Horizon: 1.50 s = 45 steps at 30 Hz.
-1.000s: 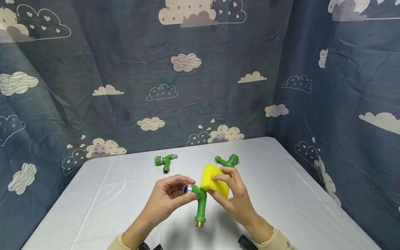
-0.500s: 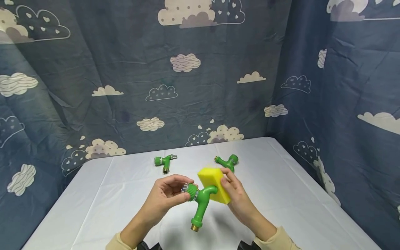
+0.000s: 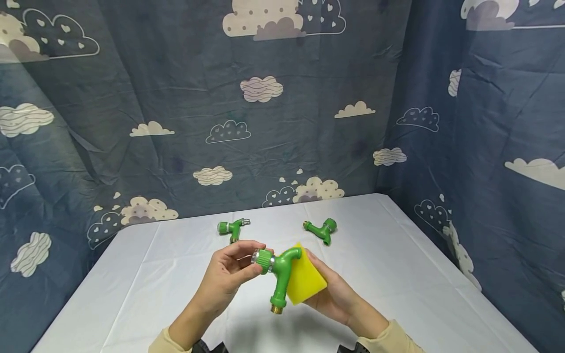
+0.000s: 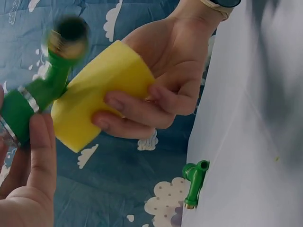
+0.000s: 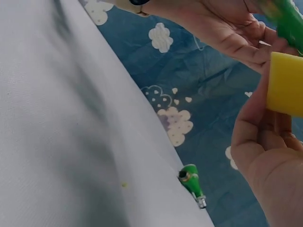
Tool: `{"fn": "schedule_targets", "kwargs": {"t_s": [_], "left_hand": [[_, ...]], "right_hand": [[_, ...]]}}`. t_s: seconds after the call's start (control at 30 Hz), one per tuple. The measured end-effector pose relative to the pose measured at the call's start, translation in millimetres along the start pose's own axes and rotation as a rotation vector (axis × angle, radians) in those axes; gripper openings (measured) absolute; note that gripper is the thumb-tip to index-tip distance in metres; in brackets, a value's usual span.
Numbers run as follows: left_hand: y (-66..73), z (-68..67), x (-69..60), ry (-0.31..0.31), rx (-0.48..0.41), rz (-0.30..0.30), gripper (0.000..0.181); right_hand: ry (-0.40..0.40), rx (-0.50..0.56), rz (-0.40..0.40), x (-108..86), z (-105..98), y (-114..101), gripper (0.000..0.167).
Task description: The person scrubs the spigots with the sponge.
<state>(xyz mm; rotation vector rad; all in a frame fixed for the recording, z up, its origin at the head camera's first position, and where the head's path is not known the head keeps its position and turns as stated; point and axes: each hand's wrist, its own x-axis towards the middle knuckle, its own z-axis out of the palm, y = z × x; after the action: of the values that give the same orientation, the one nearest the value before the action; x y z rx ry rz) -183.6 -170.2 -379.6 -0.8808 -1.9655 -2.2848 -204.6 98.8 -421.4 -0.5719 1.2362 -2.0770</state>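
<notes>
My left hand (image 3: 222, 279) grips a green faucet (image 3: 281, 279) by its ribbed knob, holding it above the table with the brass threaded end pointing down. A yellow sponge (image 3: 305, 282) is in my right hand (image 3: 337, 299), its fingers and thumb bent round the back and edges. In the head view the sponge lies against the faucet's body and spout on the right side. The left wrist view shows several right fingers (image 4: 137, 111) curled over the sponge (image 4: 102, 94), next to the blurred faucet (image 4: 52, 80).
Two other green faucets lie at the table's far side: one with a silver nozzle (image 3: 234, 228) at the left, one (image 3: 321, 229) at the right. A white cloth covers the table (image 3: 176, 264). A dark cloud-patterned curtain (image 3: 291, 117) stands behind it.
The faucet has turned so its spout points right and has risen slightly. The sponge has shifted from the faucet's top end to its right side, the right hand turning behind it.
</notes>
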Motion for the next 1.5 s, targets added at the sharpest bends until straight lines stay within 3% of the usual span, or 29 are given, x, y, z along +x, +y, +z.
{"fn": "schedule_targets", "kwargs": {"t_s": [0.13,0.27,0.43,0.5,0.57,0.63,0.73,0.83,0.93,1.07,1.23,1.3,1.4,1.5], "left_hand": [[-0.1,-2.9,1.4,0.162,0.019,0.01,0.034],[0.7,-5.2,4.3,0.321,0.098,0.014,0.037],[-0.2,-8.7,9.4,0.454,0.159,0.011,0.039],[-2.1,-9.4,9.8,0.486,0.158,-0.009,0.038],[-3.4,-8.3,9.4,0.479,0.159,-0.038,0.038],[-5.2,-5.8,7.8,0.445,0.163,-0.075,0.037],[-7.6,0.2,4.5,0.338,0.182,-0.132,0.038],[-7.2,4.5,2.1,0.243,0.201,-0.153,0.038],[-4.3,5.0,2.0,0.177,0.204,-0.153,0.039],[-0.8,2.5,2.0,0.122,0.219,-0.146,0.042],[0.8,0.7,2.6,0.15,0.276,-0.139,0.039],[0.6,1.1,3.8,0.184,0.289,-0.144,0.038],[0.9,2.9,5.7,0.223,0.293,-0.157,0.039],[3.3,5.2,6.6,0.223,0.291,-0.166,0.043]], "right_hand": [[-0.037,0.02,-0.003,0.6,0,2,0.037],[-0.028,-0.011,-0.038,1.8,0,2,0.029],[0.081,-0.063,-0.121,0.6,-1,-3,0.024],[0.14,-0.171,-0.213,0.9,1,-4,0.023],[0.188,-0.404,-0.362,2.6,6,-4,0.024],[0.241,-0.735,-0.543,4.3,13,-2,0.028],[0.304,-1.174,-0.78,4.5,25,0,0.045],[0.31,-1.411,-0.892,4.4,31,-2,0.054],[0.318,-1.517,-0.93,6.9,28,-6,0.055],[0.38,-1.564,-0.946,12.2,16,-13,0.053],[0.522,-1.511,-0.901,11.1,6,-20,0.051],[0.494,-1.494,-0.924,8.7,7,-20,0.052],[0.355,-1.519,-0.979,5.1,13,-19,0.052],[0.242,-1.56,-1.007,4.0,18,-16,0.05]]}}
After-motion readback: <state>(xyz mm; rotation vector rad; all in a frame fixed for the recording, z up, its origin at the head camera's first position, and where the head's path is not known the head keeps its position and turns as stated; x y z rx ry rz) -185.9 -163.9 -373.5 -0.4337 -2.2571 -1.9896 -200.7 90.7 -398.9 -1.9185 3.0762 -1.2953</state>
